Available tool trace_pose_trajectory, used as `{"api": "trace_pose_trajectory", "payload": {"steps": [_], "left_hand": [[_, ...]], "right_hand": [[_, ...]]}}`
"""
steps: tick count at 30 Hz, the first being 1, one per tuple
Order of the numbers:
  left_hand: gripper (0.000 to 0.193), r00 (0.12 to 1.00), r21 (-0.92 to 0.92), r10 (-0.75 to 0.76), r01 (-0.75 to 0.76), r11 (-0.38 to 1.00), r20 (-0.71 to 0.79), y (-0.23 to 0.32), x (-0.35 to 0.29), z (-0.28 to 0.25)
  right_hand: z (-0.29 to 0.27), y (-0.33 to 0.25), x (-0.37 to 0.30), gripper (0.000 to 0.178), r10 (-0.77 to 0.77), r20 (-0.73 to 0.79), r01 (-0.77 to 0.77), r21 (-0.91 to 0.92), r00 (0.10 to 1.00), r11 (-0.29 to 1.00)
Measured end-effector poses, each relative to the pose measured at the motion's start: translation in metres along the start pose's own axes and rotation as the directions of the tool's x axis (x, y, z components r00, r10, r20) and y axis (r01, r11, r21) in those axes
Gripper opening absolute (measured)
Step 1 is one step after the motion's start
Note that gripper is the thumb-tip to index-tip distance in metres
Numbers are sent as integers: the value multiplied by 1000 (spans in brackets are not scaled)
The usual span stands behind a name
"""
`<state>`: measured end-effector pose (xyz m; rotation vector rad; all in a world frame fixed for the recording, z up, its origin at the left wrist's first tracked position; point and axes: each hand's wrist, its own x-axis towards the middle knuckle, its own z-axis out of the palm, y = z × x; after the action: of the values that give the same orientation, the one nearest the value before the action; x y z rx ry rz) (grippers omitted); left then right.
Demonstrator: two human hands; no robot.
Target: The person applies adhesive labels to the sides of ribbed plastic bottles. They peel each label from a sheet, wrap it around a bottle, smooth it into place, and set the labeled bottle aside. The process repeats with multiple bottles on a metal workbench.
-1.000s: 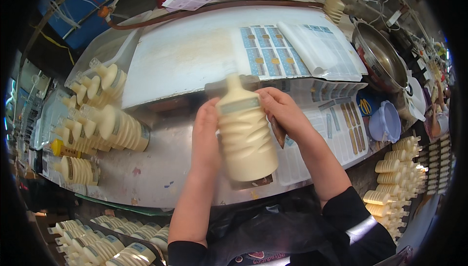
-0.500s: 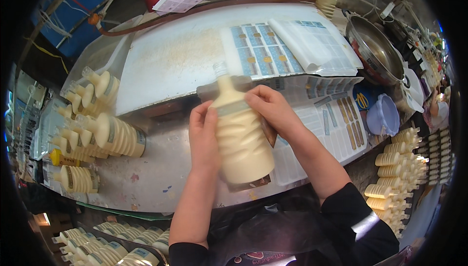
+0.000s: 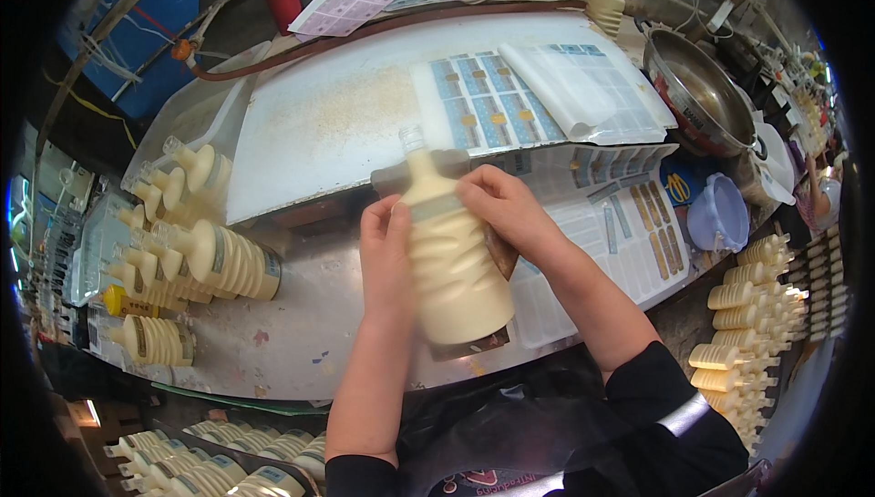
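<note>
Cream btl. [image 3: 460,269] is clamped betw. L hand [image 3: 385,228] and R hand [image 3: 501,210], thumbs set at ends of its grey-green label [image 3: 436,208], fingers bent, forearms [image 3: 367,369] angled in; neck aimed twd table's [image 3: 264,338] rear, base nr front edge, ctr. Blue label sheet [image 3: 492,101] is spread by white board's [image 3: 328,105] front edge, print too small to read.

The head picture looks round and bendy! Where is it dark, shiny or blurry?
Head view: the corners are black and the front edge of the metal table curves, as fisheye lenses do; head view: a bright white patch glares on the right sleeve; head view: the held bottle looks slightly soft.
</note>
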<state>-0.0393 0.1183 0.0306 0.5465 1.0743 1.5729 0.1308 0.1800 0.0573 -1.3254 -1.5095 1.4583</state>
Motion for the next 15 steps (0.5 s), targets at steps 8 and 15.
{"api": "trace_pose_trajectory", "payload": {"steps": [8, 15], "left_hand": [[35, 998, 46, 48, -50, 998, 50, 3, -4, 3], [39, 983, -44, 158, -155, 987, 97, 11, -33, 6]], "right_hand": [[-5, 4, -2, 35, -23, 35, 20, 71, 999, 997], [-13, 2, -37, 40, -299, 100, 290, 95, 949, 952]]}}
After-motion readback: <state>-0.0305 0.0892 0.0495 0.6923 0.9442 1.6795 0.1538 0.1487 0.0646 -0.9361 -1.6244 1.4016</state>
